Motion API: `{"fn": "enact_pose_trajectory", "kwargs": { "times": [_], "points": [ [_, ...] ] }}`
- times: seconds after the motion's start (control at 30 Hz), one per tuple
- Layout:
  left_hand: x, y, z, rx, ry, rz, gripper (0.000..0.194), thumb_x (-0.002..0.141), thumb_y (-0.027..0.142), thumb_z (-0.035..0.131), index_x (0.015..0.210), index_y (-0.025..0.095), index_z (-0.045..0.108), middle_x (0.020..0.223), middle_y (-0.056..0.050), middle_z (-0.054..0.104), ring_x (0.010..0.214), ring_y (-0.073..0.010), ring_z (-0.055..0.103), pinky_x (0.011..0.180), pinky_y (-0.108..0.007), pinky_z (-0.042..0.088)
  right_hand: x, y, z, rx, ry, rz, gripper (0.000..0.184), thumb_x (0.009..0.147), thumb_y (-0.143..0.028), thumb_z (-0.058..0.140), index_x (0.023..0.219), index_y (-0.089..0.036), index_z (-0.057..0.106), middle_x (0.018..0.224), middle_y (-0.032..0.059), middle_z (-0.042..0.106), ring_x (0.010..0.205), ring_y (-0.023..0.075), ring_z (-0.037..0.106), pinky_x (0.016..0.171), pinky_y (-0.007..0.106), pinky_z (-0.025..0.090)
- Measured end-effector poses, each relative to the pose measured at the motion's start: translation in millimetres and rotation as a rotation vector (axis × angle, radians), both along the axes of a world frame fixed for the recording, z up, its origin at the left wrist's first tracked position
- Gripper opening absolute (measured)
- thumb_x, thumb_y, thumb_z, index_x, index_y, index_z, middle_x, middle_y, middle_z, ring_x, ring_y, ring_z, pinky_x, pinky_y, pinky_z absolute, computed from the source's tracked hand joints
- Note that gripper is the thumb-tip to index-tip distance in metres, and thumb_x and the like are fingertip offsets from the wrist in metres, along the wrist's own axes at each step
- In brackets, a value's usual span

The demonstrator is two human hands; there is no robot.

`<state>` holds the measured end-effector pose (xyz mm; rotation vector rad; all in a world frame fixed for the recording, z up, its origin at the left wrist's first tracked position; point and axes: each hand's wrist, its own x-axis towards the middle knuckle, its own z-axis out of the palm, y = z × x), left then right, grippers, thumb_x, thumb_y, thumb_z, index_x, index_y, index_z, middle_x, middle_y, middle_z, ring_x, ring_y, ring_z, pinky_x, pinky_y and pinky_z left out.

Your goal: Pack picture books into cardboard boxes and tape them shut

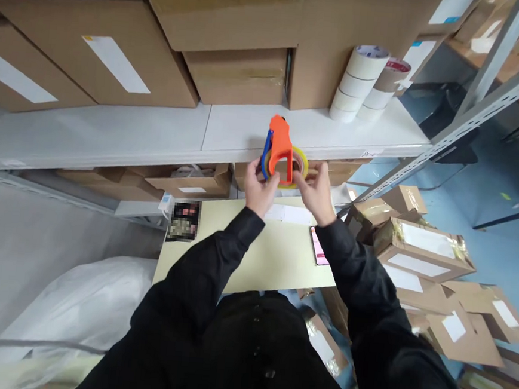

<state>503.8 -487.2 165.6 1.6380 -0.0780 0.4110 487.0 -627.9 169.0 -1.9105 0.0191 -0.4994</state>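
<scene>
Both hands meet in front of me, above the far edge of a pale yellow table (pixel 254 266). My left hand (pixel 260 188) is closed around the lower left part of an orange and blue tape dispenser (pixel 281 135). On the dispenser's right side sits a roll of tape (pixel 304 160) with a yellow rim. My right hand (pixel 317 190) grips that roll's right edge between thumb and fingers. Whether the roll is fully seated on the dispenser, I cannot tell.
A grey shelf (pixel 156 132) with large cardboard boxes (pixel 109 51) runs across the far side. White tape rolls (pixel 357 76) are stacked at its right. On the table lie a phone (pixel 319 247) and white paper (pixel 287 213). Cartons (pixel 421 246) pile up at right, beside a metal post (pixel 424 156).
</scene>
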Motion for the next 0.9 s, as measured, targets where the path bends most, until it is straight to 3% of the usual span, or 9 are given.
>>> {"fn": "enact_pose_trajectory", "kwargs": {
  "times": [0.1, 0.2, 0.3, 0.4, 0.5, 0.67, 0.9],
  "points": [
    [-67, 8, -42.3, 0.025, 0.112, -0.021, 0.045, 0.075, 0.023, 0.063, 0.117, 0.02, 0.048, 0.119, -0.01, 0.057, 0.107, -0.019, 0.057, 0.083, -0.029, 0.051, -69, 2, -39.2, 0.028, 0.119, 0.057, 0.042, 0.081, -0.041, 0.058, 0.116, -0.02, 0.047, 0.116, 0.0107, 0.052, 0.082, 0.0168, 0.057, 0.071, 0.033, 0.051],
    [-120, 13, -104.4, 0.019, 0.282, -0.046, 0.048, 0.07, 0.022, 0.067, 0.115, 0.018, 0.05, 0.117, -0.011, 0.057, 0.107, -0.0218, 0.057, 0.079, -0.032, 0.053, -123, 9, -100.1, 0.036, 0.291, 0.079, 0.052, 0.077, -0.043, 0.06, 0.121, -0.018, 0.045, 0.117, 0.0127, 0.052, 0.086, 0.02, 0.057, 0.068, 0.034, 0.053],
    [-155, 18, -159.8, 0.02, 0.498, -0.073, 0.049, 0.064, 0.018, 0.07, 0.11, 0.018, 0.052, 0.112, -0.01, 0.058, 0.104, -0.0229, 0.058, 0.077, -0.035, 0.054, -158, 19, -159.6, -0.061, 0.434, 0.014, 0.055, 0.073, -0.042, 0.063, 0.118, -0.016, 0.046, 0.112, 0.012, 0.054, 0.089, 0.022, 0.058, 0.073, 0.038, 0.053],
    [-176, 24, -193.2, -0.006, 0.615, -0.11, 0.047, 0.061, 0.013, 0.07, 0.105, 0.019, 0.054, 0.109, -0.011, 0.059, 0.104, -0.0237, 0.058, 0.077, -0.035, 0.055, -178, 25, -199.3, -0.163, 0.518, -0.028, 0.047, 0.072, -0.038, 0.062, 0.112, -0.017, 0.049, 0.105, 0.0107, 0.056, 0.095, 0.0252, 0.058, 0.08, 0.041, 0.051],
    [-182, 26, -209.6, -0.029, 0.675, -0.15, 0.048, 0.059, 0.011, 0.071, 0.104, 0.018, 0.054, 0.107, -0.011, 0.06, 0.105, -0.025, 0.058, 0.076, -0.038, 0.055, -183, 26, -220.7, -0.223, 0.552, -0.059, 0.046, 0.07, -0.035, 0.063, 0.111, -0.017, 0.05, 0.106, 0.0114, 0.056, 0.102, 0.0278, 0.056, 0.085, 0.043, 0.049],
    [-167, 17, -223.7, -0.028, 0.716, -0.182, 0.062, 0.057, 0.012, 0.074, 0.114, 0.018, 0.051, 0.125, -0.013, 0.051, 0.113, -0.0226, 0.054, 0.084, -0.035, 0.053, -171, 20, -237.3, -0.254, 0.566, -0.086, 0.051, 0.072, -0.034, 0.061, 0.118, -0.016, 0.046, 0.111, 0.0138, 0.054, 0.106, 0.0286, 0.053, 0.086, 0.043, 0.048],
    [-149, 7, -233.6, 0.204, 0.827, -0.176, 0.075, 0.056, 0.017, 0.078, 0.125, 0.013, 0.049, 0.128, -0.017, 0.045, 0.112, -0.0245, 0.055, 0.088, -0.033, 0.051, -159, 14, -249.7, -0.262, 0.652, -0.126, 0.056, 0.072, -0.031, 0.063, 0.122, -0.013, 0.043, 0.115, 0.0174, 0.049, 0.107, 0.0289, 0.051, 0.089, 0.043, 0.047]
  ]
}}
